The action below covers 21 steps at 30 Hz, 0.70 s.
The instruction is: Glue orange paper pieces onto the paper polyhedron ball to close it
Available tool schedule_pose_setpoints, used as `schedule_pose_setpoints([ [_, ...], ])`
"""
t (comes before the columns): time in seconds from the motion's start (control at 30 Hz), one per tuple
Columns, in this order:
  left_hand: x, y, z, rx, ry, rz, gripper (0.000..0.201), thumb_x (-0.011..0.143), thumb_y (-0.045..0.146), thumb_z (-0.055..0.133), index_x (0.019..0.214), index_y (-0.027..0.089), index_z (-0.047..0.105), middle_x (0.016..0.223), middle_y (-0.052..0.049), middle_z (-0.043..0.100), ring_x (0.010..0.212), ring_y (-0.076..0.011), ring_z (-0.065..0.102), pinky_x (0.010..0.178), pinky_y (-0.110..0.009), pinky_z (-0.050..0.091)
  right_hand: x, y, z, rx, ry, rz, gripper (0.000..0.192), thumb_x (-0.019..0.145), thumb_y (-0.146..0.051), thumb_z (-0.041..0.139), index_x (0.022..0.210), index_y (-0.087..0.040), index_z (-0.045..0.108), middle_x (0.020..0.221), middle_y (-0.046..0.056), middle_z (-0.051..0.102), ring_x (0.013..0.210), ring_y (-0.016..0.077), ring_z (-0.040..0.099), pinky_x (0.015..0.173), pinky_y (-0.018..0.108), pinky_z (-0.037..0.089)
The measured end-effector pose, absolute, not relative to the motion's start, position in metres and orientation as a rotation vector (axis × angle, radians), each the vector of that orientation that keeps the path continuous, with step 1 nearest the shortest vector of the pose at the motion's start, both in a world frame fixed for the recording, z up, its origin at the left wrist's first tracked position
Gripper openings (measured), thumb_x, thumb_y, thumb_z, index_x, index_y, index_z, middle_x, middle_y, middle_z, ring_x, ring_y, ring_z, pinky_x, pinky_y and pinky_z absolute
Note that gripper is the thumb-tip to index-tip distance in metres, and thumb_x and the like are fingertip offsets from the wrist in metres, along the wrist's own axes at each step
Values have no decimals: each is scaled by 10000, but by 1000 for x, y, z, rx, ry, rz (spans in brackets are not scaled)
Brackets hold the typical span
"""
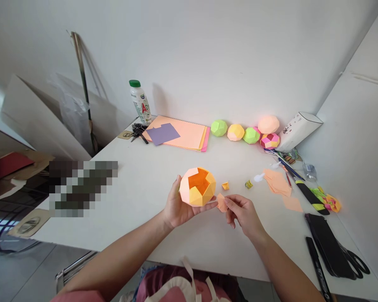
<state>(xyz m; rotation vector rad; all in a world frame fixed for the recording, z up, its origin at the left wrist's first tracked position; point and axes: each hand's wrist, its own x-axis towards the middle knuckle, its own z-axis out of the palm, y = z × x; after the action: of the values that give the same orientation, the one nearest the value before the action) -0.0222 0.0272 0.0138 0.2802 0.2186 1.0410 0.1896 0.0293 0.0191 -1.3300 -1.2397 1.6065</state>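
A faceted paper ball (198, 187) in pale peach and yellow-orange rests in my left hand (179, 209), which cups it from the left and below. The ball's top is open and shows an orange hollow inside. My right hand (242, 212) pinches a small peach paper piece (221, 203) just right of the ball, close to my left fingertips. Behind that piece a little folded orange paper bit (225, 185) lies on the white table (129, 201). Farther right sits a small yellow-green crumpled scrap (248, 184).
Finished paper balls (236, 132) line the wall. Coloured sheets (179, 134), keys (139, 131) and a bottle (140, 102) stand at back left. To the right lie peach paper pieces (277, 182), a cutter (311, 197), a black phone-like slab (329, 245), scissors (355, 260) and a marker (318, 268).
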Motion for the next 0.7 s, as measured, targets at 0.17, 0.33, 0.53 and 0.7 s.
schedule_pose_setpoints([
  [0.17,-23,27,14,287,229,1042,682,845,691,436,1193,123,583,1114,-162,674,993,-328,665,1032,-571,375,189,29,19,-1344,-1248,1586,326,795,-467,679,829,-144,684,458,-18,584,380,101,503,339,199,383],
  [0.33,-23,26,16,296,226,1043,678,848,694,428,1184,128,592,1094,-159,682,981,-328,668,1034,-580,371,189,29,19,-1348,-1238,1564,324,780,-470,693,819,-148,684,459,-20,582,383,108,513,335,203,385],
  [0.53,-23,28,15,298,256,1071,688,842,694,436,1187,120,592,1104,-160,675,976,-335,665,1030,-587,375,190,29,20,-1348,-1247,1575,312,787,-460,694,814,-150,679,465,-25,578,388,101,512,341,199,389],
  [0.7,-23,27,16,302,251,1059,685,835,692,453,1182,118,591,1091,-160,677,973,-327,667,1027,-573,385,190,28,18,-1350,-1259,1573,326,788,-472,688,823,-147,680,457,-25,576,387,107,518,340,201,385],
])
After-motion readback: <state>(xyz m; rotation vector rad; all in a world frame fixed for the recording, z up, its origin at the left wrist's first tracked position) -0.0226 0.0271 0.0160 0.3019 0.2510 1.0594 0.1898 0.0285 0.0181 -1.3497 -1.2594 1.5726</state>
